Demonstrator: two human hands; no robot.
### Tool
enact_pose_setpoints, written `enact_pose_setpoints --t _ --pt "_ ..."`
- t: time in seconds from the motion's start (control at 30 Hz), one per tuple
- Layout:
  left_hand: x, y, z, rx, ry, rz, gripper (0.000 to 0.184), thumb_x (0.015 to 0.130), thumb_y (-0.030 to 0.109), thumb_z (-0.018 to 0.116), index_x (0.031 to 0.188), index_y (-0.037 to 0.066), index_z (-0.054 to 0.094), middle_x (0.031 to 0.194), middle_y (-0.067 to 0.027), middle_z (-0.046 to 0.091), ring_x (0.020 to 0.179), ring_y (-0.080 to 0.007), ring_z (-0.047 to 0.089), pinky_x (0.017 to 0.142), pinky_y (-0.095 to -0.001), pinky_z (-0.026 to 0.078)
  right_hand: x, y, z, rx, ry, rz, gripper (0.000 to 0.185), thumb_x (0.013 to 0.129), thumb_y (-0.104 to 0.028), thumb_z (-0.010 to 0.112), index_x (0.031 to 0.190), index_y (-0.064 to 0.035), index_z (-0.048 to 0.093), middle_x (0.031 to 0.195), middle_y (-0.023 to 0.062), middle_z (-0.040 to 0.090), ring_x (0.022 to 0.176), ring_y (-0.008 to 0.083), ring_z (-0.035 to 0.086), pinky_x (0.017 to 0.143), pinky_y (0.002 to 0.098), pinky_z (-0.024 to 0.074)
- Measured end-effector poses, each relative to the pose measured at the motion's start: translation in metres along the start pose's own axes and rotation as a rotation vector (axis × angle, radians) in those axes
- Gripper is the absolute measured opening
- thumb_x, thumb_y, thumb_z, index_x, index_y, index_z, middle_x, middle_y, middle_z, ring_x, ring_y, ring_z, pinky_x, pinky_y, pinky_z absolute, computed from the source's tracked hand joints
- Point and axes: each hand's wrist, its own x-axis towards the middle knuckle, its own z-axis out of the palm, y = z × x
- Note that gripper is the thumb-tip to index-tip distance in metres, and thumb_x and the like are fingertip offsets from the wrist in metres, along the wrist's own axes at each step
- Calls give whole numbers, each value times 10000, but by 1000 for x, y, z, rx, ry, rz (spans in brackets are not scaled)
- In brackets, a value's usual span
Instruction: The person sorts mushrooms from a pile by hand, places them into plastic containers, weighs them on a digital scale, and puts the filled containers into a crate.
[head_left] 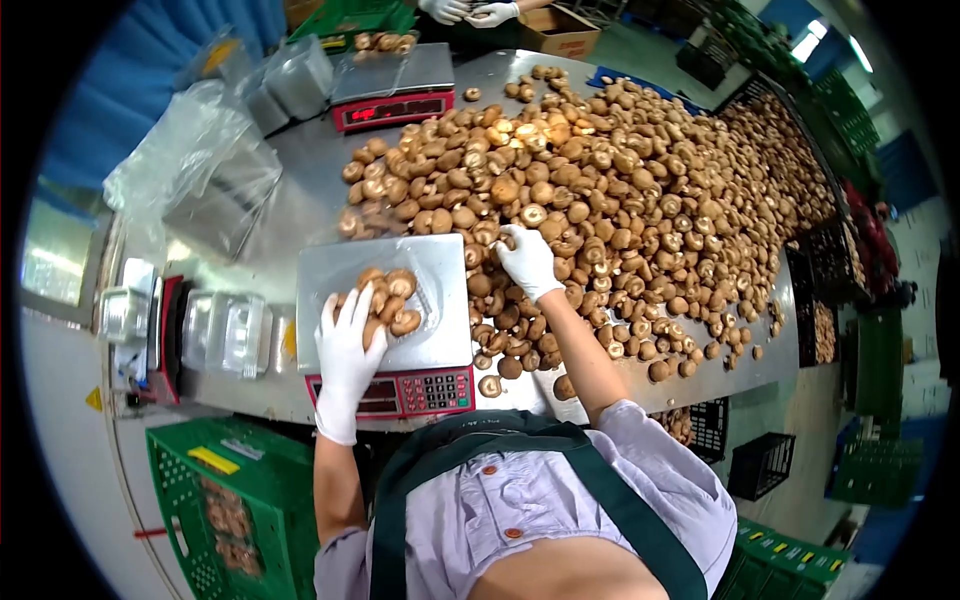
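Note:
Brown shiitake mushrooms (401, 283) sit heaped in a clear plastic tray (428, 318) on the steel pan of a scale (325, 262). My left hand (349, 352), in a white glove, curls over the left side of this heap, its fingers around a mushroom there. At the near left edge of the big mushroom pile (620, 190), my gloved right hand (531, 264) has its fingers bent round a mushroom (504, 240), partly hidden by the glove. The scale's red front panel (435, 392) faces me, with its display partly behind my left wrist.
A second scale (392, 88) holds mushrooms at the back. Clear trays (222, 333) and a plastic bag (180, 150) lie left on the steel table (300, 180). Green crates (230, 500) stand below. Across the table are another person's gloved hands (468, 12).

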Motion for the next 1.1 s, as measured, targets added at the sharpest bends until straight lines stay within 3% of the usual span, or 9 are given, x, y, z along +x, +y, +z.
enact_pose_setpoints --t 0.1,0.33,0.47,0.57,0.7,0.8,0.83,0.93,1.1 --pt "-12 7 0 25 1 -52 496 832 171 491 1323 97 485 1268 -121 533 1205 -403 416 963 -486 368 1 6 -5 -58 124 -6 266 770 -201 656 1004 -75 643 896 128 641 907 314 584 772 408 495" --pt "-24 8 -12 63 -103 -35 660 799 404 651 1343 89 449 1284 -91 514 1286 -388 360 1038 -627 178 15 68 -22 -219 113 -110 393 738 -183 694 1110 -98 599 1123 108 592 1025 329 548 890 377 472" --pt "-24 -5 -8 71 -66 -13 725 749 404 719 1341 88 446 1276 -102 520 1275 -333 400 1045 -630 176 7 55 -42 625 45 249 267 877 -137 561 1123 -49 616 1074 58 651 892 188 640 794 297 506" --pt "-20 -1 -14 -116 129 -28 783 681 310 793 1328 41 443 1218 -109 571 1149 -282 518 1060 -552 235 -5 20 -53 1525 -208 495 305 955 -171 477 1193 2 555 1113 111 610 919 231 639 742 337 565" --pt "-5 4 -11 -145 272 18 704 651 291 802 1223 -5 518 1146 -152 594 1050 -333 556 955 -472 386 -26 -34 -43 1763 -494 440 407 962 -248 477 1226 61 496 1165 184 584 995 295 629 787 375 580" --pt "4 10 -12 -95 112 -67 759 638 356 791 1270 47 507 1256 -162 514 1145 -333 488 1000 -475 333 -41 -70 -23 1486 -410 228 387 963 -239 488 1235 36 507 1127 142 604 996 232 625 786 337 552" --pt "3 11 -9 -50 63 -81 787 630 370 790 1292 63 493 1288 -164 489 1163 -334 474 1007 -479 321 -45 -102 -40 1061 -382 135 389 937 -228 531 1235 21 512 1118 125 605 998 189 615 799 313 523" --pt "-2 10 3 26 -39 -89 882 622 405 785 1359 83 424 1336 -172 453 1197 -326 454 1043 -526 253 -62 -119 -14 277 -210 -659 479 870 -226 574 1297 -31 476 1265 229 497 1190 395 474 1029 436 351" --pt "-3 0 -7 -232 97 -52 782 675 370 766 1312 26 470 1318 -199 468 1179 -355 461 1027 -476 311 -69 -104 -6 267 -239 -554 490 880 -241 560 1314 -35 467 1323 223 467 1270 402 398 1069 457 294"
